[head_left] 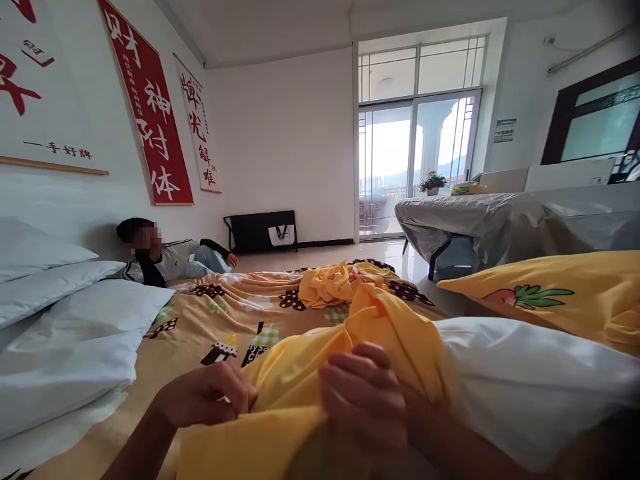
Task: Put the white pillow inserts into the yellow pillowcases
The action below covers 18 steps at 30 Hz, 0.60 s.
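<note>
My left hand (pixel 210 393) is closed on the lower edge of a yellow pillowcase (pixel 310 367) at the bottom centre. My right hand (pixel 365 393) grips the bunched opening of the same pillowcase, fingers curled, where it wraps the end of a white pillow (pixel 525 380). The pillow sticks out to the right, only its left end inside the case. Both hands are over the bed with a patterned tan sheet (pixel 225 313).
White pillows (pixel 65 320) are stacked at the left. A crumpled yellow cloth (pixel 335 283) lies mid-bed. A yellow carrot-print pillow (pixel 565 293) sits at the right. Another person (pixel 165 257) lies by the left wall. A covered table (pixel 490 223) stands before the glass doors.
</note>
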Each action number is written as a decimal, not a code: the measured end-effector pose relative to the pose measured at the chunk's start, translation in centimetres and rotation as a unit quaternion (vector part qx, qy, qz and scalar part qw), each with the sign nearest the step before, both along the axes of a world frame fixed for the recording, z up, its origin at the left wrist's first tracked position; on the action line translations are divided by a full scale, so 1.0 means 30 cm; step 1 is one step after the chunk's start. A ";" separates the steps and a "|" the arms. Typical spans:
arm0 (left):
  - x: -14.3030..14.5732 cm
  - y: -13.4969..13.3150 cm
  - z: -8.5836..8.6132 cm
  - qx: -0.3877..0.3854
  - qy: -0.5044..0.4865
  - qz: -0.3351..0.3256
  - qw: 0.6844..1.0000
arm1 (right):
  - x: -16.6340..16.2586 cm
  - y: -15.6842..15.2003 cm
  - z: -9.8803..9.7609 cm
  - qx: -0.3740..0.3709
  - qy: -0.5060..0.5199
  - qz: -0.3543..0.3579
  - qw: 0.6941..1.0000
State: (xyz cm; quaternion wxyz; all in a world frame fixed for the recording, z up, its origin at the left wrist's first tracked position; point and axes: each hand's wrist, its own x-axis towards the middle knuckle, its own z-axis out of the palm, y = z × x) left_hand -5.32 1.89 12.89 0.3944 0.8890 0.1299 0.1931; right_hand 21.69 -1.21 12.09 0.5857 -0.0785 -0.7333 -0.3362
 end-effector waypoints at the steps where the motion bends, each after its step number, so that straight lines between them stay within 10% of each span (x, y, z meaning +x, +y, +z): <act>1: 0.015 -0.012 0.014 -0.025 0.031 -0.047 0.998 | -0.007 -0.037 -0.037 -0.006 0.001 0.008 1.000; 6: 0.067 -0.074 0.064 -0.060 0.074 -0.156 0.983 | -0.047 -0.109 -0.137 -0.044 0.050 0.049 0.997; 13: 0.109 -0.059 0.093 -0.097 -0.051 -0.119 0.987 | -0.025 -0.033 -0.031 -0.113 -0.190 0.099 0.970; 18: 0.145 -0.012 0.049 -0.174 0.208 -0.076 0.959 | -0.015 -0.017 -0.003 -0.203 -0.285 0.011 0.937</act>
